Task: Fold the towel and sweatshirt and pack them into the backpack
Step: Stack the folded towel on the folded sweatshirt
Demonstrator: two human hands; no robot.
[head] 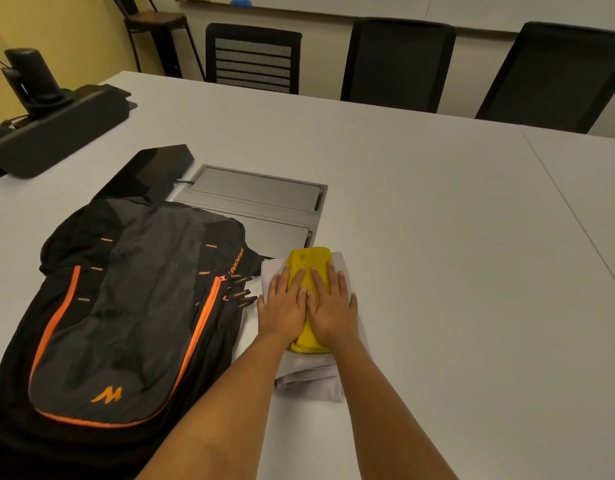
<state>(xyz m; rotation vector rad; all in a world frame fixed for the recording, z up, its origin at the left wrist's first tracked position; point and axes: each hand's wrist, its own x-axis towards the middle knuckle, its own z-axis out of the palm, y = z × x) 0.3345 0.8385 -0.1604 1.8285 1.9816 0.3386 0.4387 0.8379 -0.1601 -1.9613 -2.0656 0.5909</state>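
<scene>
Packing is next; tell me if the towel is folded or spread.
Folded. The yellow towel lies as a narrow bundle atop the grey sweatshirt, with the left hand and right hand pressing on it.

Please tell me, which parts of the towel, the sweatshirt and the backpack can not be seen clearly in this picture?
Head view only.
- Yellow towel: its middle is under the left hand and right hand.
- Grey sweatshirt: mostly covered by the towel and forearms; its folds are unclear.
- Backpack: bottom cut off by the frame edge; side lettering too small to read.
</scene>
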